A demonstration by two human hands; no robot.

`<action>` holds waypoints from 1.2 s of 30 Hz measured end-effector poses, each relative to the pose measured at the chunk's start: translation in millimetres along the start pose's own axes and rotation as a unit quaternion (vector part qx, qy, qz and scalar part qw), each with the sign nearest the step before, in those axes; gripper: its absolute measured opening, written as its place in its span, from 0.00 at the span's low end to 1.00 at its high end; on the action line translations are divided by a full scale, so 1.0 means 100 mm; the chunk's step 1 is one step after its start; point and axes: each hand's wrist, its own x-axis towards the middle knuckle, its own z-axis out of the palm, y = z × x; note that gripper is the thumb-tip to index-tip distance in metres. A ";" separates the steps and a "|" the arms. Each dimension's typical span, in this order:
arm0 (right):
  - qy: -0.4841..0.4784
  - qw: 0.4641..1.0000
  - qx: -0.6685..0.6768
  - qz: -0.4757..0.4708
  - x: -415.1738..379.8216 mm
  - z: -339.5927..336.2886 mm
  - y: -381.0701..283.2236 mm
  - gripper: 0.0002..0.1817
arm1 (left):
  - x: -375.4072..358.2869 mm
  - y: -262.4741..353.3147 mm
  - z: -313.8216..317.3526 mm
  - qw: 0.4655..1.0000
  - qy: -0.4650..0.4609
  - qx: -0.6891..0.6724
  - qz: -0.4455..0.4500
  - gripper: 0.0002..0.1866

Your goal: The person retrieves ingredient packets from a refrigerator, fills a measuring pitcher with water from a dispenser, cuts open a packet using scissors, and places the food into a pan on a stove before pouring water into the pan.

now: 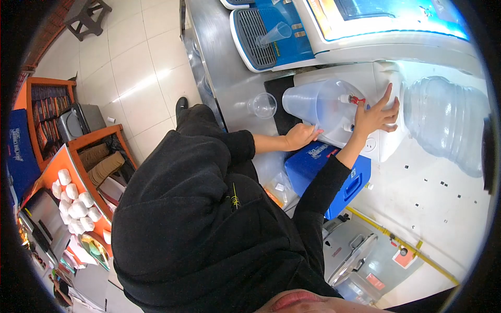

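The frosted clear-plastic pitcher (309, 99) was gripped by the curled left hand (301, 136) under the dispenser's red plastic tap (356, 99), thumbed by the spread right hand (374, 118); scalding splashes could be caused by misalignment.

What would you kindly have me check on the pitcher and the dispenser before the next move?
1. Left hand gripping the translucent pitcher at its side: ok.
2. Pitcher mouth at the red tap: ok.
3. Right hand at the red tap, thumb against it and fingers spread: ok.
4. Water running from the tap: cannot tell.
5. Pitcher's fill level: cannot tell; the cloudy wall hides it.
6. Clear cup on the steel counter apart from the pitcher: ok.
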 end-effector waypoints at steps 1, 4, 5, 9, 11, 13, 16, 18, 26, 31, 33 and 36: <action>-0.001 1.000 0.002 0.000 0.00 0.00 0.00 0.53 | 0.00 0.00 0.00 1.000 0.000 0.001 0.001 0.19; 0.002 1.000 0.008 -0.001 0.00 -0.01 -0.01 0.53 | 0.00 -0.02 0.01 1.000 -0.002 0.007 0.000 0.19; 0.001 1.000 0.006 -0.001 0.00 -0.01 -0.01 0.53 | 0.00 -0.02 0.01 1.000 -0.003 0.009 -0.001 0.19; -0.003 1.000 0.004 0.000 0.00 -0.02 -0.02 0.53 | -0.01 -0.03 0.03 1.000 0.008 0.013 0.005 0.20; -0.004 1.000 0.005 0.000 0.00 -0.02 -0.02 0.53 | -0.01 -0.04 0.04 1.000 0.007 0.011 0.002 0.21; -0.003 1.000 0.005 -0.001 0.00 -0.02 -0.01 0.53 | -0.02 -0.05 0.04 1.000 -0.007 0.008 -0.002 0.18; -0.004 1.000 0.003 -0.004 0.00 -0.02 0.00 0.53 | -0.02 -0.04 0.02 1.000 -0.015 0.005 -0.003 0.17; -0.004 1.000 0.002 -0.005 0.00 -0.01 0.00 0.52 | -0.02 -0.03 0.01 1.000 -0.016 0.002 -0.004 0.18; -0.001 1.000 0.003 -0.008 0.00 -0.01 -0.01 0.52 | -0.02 -0.04 0.02 1.000 -0.013 0.000 -0.004 0.18; 0.002 1.000 0.004 -0.006 0.00 0.00 0.00 0.52 | -0.02 -0.04 0.02 1.000 -0.015 -0.001 -0.009 0.18; 0.004 1.000 0.001 -0.007 0.00 -0.01 -0.01 0.52 | -0.02 -0.04 0.02 1.000 -0.011 -0.004 -0.008 0.18; 0.003 1.000 -0.003 -0.006 0.00 0.00 -0.01 0.52 | -0.02 -0.03 0.02 1.000 -0.009 -0.004 -0.008 0.18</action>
